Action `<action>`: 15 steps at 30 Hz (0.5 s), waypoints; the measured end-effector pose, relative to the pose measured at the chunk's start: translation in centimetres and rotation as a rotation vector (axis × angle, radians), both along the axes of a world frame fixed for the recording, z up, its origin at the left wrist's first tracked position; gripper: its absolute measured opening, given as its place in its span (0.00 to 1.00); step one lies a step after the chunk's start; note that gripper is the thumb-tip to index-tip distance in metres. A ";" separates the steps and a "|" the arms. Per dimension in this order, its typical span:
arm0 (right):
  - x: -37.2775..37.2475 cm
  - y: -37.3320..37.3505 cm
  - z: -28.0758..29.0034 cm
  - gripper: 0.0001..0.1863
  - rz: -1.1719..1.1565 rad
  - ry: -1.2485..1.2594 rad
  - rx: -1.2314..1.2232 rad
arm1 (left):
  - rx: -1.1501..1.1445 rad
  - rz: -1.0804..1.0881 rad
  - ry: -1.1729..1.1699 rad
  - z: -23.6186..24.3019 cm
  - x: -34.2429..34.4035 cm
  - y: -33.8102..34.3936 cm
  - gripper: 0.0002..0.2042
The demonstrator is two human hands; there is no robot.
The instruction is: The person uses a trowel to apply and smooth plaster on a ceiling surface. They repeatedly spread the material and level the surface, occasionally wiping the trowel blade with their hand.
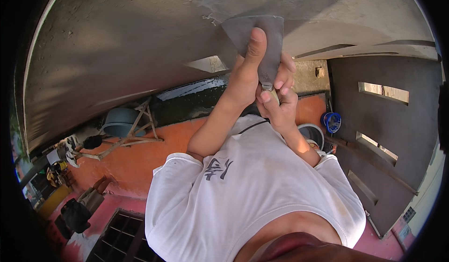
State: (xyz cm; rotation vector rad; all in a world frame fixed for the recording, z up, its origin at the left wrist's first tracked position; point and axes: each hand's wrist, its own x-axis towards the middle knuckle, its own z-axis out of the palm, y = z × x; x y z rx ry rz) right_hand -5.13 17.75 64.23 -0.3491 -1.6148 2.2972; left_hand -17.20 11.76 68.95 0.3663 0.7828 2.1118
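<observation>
A grey putty knife (271, 47) with a wide blade and a pale handle is raised against the rough grey surface (140, 37) overhead, its edge touching or very close to it. My left hand (245, 72) is closed on the putty knife, its thumb lying flat on the blade and most of its fingers hidden behind it. My right hand (280, 107), a little lower and to the right, has its fingers wrapped round the handle and neck of the same tool.
A grey-blue basin (121, 122) by a wooden trestle (100, 154) is at left. A person (79, 213) in dark clothing is at lower left near a dark grille (121, 234). A dark slotted panel (383, 126), a blue pail (331, 122) and a tub (312, 132) are at right.
</observation>
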 end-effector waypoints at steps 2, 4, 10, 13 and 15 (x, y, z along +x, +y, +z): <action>-0.2 -0.1 0.3 0.07 0.010 -0.010 -0.042 | -0.011 0.013 0.039 0.1 -0.2 0.0 0.41; -0.1 -0.2 -0.2 0.08 -0.019 0.024 -0.015 | -0.011 0.002 0.020 0.2 -0.2 0.0 0.41; -0.7 -1.6 0.4 0.05 -0.125 0.136 0.063 | 0.020 0.002 0.010 0.5 -0.2 -0.5 0.42; -0.4 -1.0 1.3 0.05 -0.064 0.085 0.049 | 0.196 -0.060 -0.006 -0.2 -0.4 -0.4 0.42; -0.3 -0.6 1.9 0.06 -0.036 0.061 0.062 | 0.331 -0.110 0.050 -0.8 -0.6 0.1 0.41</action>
